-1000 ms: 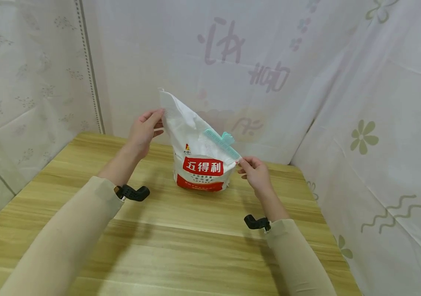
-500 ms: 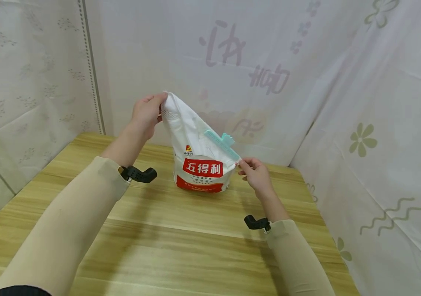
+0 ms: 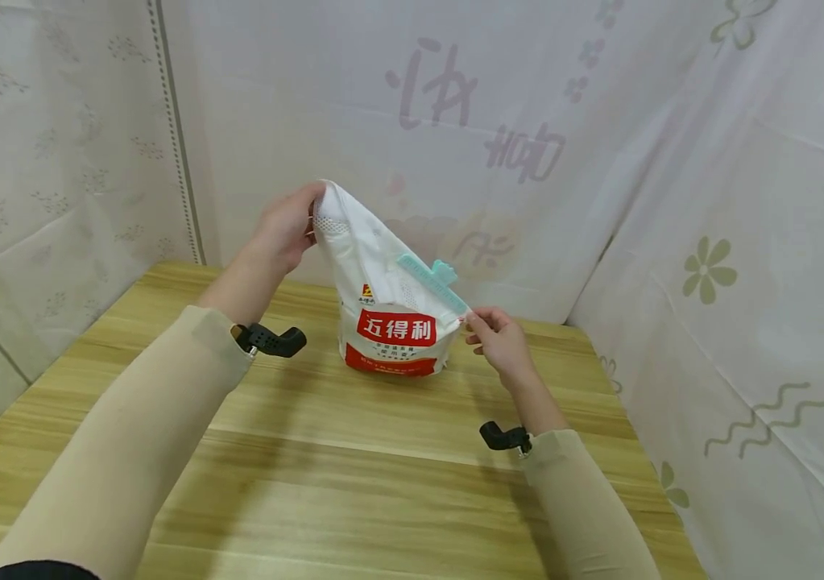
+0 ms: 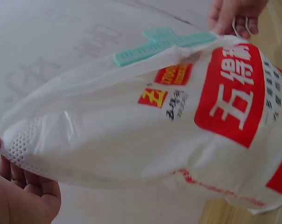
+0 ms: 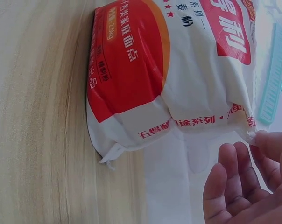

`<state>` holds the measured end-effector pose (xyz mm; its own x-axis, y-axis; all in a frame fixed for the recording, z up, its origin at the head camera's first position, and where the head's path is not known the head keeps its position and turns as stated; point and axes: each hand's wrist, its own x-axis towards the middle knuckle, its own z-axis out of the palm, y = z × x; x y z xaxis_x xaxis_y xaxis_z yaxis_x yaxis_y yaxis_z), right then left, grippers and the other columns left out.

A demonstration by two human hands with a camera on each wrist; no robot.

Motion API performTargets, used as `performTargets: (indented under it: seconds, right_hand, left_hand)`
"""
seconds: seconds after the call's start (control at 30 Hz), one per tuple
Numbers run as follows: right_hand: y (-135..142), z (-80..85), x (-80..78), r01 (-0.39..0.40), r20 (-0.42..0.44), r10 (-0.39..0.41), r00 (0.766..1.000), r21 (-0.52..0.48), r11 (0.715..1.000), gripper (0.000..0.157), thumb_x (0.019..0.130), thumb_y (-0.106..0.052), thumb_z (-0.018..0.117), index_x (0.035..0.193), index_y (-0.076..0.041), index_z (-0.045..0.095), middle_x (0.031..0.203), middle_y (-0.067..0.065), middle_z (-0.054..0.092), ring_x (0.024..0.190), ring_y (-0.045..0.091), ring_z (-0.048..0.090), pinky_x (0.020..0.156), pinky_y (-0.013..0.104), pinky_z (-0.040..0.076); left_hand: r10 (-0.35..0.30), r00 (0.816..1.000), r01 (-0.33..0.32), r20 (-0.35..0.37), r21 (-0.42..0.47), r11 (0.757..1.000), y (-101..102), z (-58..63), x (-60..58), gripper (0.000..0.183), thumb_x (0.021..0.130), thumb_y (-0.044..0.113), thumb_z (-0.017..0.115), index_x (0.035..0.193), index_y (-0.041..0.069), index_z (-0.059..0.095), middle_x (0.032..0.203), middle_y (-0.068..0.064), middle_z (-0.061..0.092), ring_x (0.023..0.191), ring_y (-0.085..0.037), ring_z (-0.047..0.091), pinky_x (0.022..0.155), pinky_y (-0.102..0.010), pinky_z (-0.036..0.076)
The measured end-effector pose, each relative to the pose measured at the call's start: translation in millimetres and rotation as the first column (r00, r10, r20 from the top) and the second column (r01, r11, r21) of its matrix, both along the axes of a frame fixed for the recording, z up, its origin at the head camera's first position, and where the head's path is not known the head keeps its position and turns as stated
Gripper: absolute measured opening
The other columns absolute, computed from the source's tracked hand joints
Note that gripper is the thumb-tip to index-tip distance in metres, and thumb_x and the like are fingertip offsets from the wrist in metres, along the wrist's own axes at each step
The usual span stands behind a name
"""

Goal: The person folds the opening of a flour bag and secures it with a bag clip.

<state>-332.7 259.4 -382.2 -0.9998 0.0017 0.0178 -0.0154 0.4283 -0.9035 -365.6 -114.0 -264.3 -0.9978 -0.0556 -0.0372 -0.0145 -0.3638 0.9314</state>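
A white flour bag (image 3: 390, 354) with red labels stands on the table, its top pulled into a slant from upper left to lower right. My left hand (image 3: 287, 229) grips the raised upper-left corner, where a patch of small holes shows in the left wrist view. Along the slanted edge lies a mint-green sealing clip (image 4: 166, 45); the film partly hides it in that view. Beside the clip's lower end, my right hand (image 3: 504, 342) pinches the bag's right corner between thumb and index finger. The other fingers of that hand (image 5: 253, 182) are loosely curled.
The bag rests on a wood-grain table (image 3: 354, 475) near its back edge. Pale patterned curtains (image 3: 274, 97) hang behind and at both sides. A black wrist camera (image 3: 277, 341) sits on the left wrist, another black wrist camera (image 3: 504, 437) on the right.
My left hand has risen from the bag's left side to its top corner. The pointed tip that stood above the hand no longer sticks up. My right hand stays in place.
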Motion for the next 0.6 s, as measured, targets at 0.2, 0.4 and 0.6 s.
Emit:
performTargets:
  seconds: [0.2,0.4,0.6]
  right_hand:
    - [7,-1.0,6.8,-0.002,-0.036,0.003,0.999,0.020,1.000,0.043,0.115,-0.040,0.058,0.143,-0.008,0.063,0.134,0.020,0.068,0.108,0.031,0.071,0.079,0.025,0.059]
    - [11,3.8,11.6,-0.086,-0.030,0.089,0.996,0.085,0.993,0.049,0.114,-0.031,0.059,0.154,-0.002,0.054,0.141,0.023,0.063,0.122,0.042,0.068,0.096,0.040,0.064]
    - [-7,-23.1,10.5,-0.231,0.072,0.221,0.973,0.226,0.946,0.064,0.110,-0.036,0.066,0.164,-0.008,0.046,0.159,0.024,0.057,0.142,0.046,0.060,0.110,0.058,0.058]
  left_hand:
    - [-0.024,0.995,0.003,-0.095,-0.216,0.976,-9,-8.7,14.6,0.040,0.113,0.045,0.057,0.134,0.012,0.066,0.121,-0.001,0.067,0.112,-0.018,0.065,0.108,-0.037,0.053]
    - [-0.171,0.984,0.135,-0.054,-0.405,0.904,-19,-48.5,28.9,0.055,0.116,0.034,0.052,0.162,0.004,0.044,0.160,-0.019,0.056,0.145,-0.036,0.058,0.125,-0.053,0.047]
    - [-0.412,0.907,0.392,0.083,-0.519,0.759,-11,-117.3,40.2,0.074,0.110,0.024,0.066,0.170,0.000,0.030,0.171,-0.030,0.039,0.154,-0.049,0.047,0.125,-0.063,0.044]
